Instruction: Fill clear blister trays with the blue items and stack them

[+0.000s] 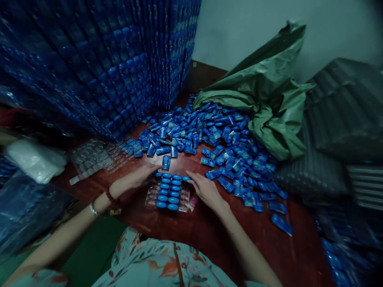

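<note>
In front of my body lies a clear plastic tray (151, 202) with its middle two columns filled with small blue oval cases (163, 192). At its far left corner, the fingers of my left hand (139, 177) close on a blue oval case (158, 174); part of that hand's fingers is hidden. My right hand (206, 190) pinches another blue case (186, 178) at the tray's far right corner. Just beyond the tray, a single blue case (166, 162) lies flat on the table.
A loose heap of blue cases (209, 127) covers the back of the red-brown table (221, 235), spilling from a green sack (263, 91). Tall stacks of filled trays (119, 67) rise at left. Empty clear trays (97, 157) and a white plastic bag (36, 159) lie left; dark stacks (347, 111) stand right.
</note>
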`<control>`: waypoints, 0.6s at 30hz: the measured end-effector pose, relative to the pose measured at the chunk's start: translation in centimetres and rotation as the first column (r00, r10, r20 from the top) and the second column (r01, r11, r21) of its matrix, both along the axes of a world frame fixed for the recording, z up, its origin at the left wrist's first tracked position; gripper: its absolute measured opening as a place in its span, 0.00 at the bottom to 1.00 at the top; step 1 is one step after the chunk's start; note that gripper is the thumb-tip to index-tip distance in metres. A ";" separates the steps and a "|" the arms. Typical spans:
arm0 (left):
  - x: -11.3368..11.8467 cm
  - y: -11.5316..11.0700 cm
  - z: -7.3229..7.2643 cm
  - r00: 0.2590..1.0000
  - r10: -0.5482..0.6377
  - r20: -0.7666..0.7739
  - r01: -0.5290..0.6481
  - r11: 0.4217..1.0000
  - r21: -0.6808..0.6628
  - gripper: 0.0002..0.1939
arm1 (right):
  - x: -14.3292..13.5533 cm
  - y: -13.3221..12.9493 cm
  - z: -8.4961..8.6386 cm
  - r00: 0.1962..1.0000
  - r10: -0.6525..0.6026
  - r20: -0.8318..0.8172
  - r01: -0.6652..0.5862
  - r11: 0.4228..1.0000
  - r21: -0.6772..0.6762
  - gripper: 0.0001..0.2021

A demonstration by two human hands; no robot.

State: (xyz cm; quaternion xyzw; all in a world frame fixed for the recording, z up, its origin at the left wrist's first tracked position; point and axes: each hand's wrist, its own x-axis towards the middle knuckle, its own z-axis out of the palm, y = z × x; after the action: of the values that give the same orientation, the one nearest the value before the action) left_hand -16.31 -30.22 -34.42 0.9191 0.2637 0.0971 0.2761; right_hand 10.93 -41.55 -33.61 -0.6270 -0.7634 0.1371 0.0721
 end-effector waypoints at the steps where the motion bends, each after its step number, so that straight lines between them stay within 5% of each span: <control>1: -0.4 0.9 0.3 0.998 -0.041 0.039 0.044 0.996 -0.079 0.23 | 1.0 -0.4 -0.3 0.999 -0.050 -0.010 0.050 0.999 0.021 0.21; 4: 0.2 3.7 0.9 0.999 0.007 0.054 0.004 0.977 -0.213 0.22 | 4.0 -1.0 -1.0 0.976 -0.165 0.144 0.161 0.986 0.043 0.27; 7: 3.6 5.7 0.1 0.981 0.192 -0.039 -0.195 0.975 -0.107 0.19 | 5.7 -0.4 -1.4 0.939 -0.130 0.318 0.145 0.989 -0.024 0.29; 11: 8.1 6.4 -2.2 0.957 0.190 -0.217 -0.208 0.976 -0.062 0.21 | 6.0 0.6 -1.0 0.944 -0.069 0.322 0.125 0.980 -0.155 0.19; 15: 7.9 5.8 -2.9 0.958 0.214 -0.191 -0.231 0.971 -0.068 0.17 | 5.6 -1.3 -0.8 0.986 -0.166 -0.030 0.163 0.982 -0.092 0.12; 18: 5.3 4.6 -2.5 0.956 0.283 -0.073 -0.288 0.955 -0.070 0.12 | 4.0 -3.6 -1.8 0.861 -0.272 -0.430 0.315 0.949 0.031 0.14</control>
State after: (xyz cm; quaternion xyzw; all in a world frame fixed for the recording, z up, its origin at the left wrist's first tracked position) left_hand -11.05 -25.57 -36.97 0.8621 0.4058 0.0969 0.2876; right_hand 14.98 -45.19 -35.40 -0.6871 -0.6314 0.2178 0.2860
